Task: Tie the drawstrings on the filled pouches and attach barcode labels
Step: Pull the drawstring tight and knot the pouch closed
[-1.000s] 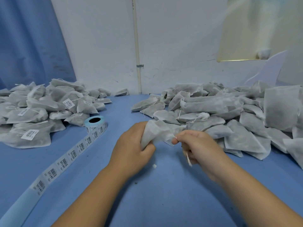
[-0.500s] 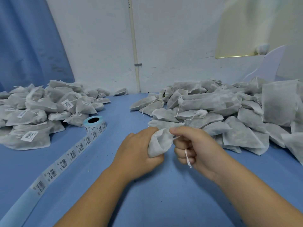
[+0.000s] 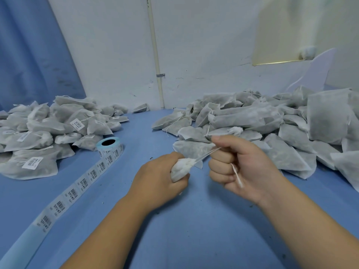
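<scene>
Pulled apart since a moment ago, the right grip now curls round the drawstring, stretched taut from the pouch. The left grip clenches that pouch's gathered neck over the surface's middle, near the untied pile along its right edge.

Matt, translucent non-woven cloth pouch, white cotton-like drawstring, paper label roll, smooth blue tabletop.

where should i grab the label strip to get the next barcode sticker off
Take a pinch grip on the edge of the last label before the bare blue liner, coming from above on the left side. The strip lies flat and unrolled from the roll, so that label looks first in line.
</scene>
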Demonstrator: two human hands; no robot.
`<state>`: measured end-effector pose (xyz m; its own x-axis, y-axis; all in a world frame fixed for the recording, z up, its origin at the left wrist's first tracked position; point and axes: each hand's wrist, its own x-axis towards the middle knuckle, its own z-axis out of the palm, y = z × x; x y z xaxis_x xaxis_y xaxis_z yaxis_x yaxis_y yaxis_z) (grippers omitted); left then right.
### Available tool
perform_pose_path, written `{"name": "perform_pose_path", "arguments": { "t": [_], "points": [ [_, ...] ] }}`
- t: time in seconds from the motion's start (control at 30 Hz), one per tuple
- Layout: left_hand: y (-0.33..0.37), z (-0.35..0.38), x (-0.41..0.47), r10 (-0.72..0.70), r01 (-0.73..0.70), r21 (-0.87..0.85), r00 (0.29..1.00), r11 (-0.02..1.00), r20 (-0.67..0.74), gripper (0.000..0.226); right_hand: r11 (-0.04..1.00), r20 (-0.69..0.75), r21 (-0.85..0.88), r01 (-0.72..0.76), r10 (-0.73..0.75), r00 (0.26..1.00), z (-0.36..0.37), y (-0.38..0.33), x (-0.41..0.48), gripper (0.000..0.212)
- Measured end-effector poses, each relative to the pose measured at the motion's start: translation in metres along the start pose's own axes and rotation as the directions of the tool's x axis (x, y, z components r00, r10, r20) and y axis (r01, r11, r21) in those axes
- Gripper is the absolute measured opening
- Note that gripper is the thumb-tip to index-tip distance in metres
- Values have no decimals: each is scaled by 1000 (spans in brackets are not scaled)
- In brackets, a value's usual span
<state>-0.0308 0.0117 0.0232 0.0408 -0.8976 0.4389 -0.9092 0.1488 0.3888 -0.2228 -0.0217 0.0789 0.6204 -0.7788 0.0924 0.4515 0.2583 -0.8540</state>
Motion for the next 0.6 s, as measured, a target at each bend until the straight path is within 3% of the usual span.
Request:
{"name": "perform_pose_path", "arguments": {
  "t": [0.1, 0.23, 0.4, 0.5, 0.6],
  "points": [
    [3, 1, 1, 7, -7, -1, 1000, 1000, -6, 17, 999, 29, 39, 36, -37, 999, 0, -5, -2, 38],
    [7, 3, 3, 46, -46, 11, 999, 999, 9, 34, 997, 42, 55, 61, -63, 997, 0, -5, -2, 35],
    [5, -6, 3, 160, -186, 214, 979, 959, 129, 57, 997, 37, 44, 63, -65, 997, 0, 3, 0, 37],
    [20, -13, -1, 362, -350, 146, 930, 925, -65, 73, 999, 100, 34, 40, -43, 994, 0, 2, 0, 36],
    [50, -9, -9, 353, -410, -188, 894, 892, -275, 62, 1000, 175, 17, 25, -27, 984, 2, 1, -2, 33]
  ]
}}
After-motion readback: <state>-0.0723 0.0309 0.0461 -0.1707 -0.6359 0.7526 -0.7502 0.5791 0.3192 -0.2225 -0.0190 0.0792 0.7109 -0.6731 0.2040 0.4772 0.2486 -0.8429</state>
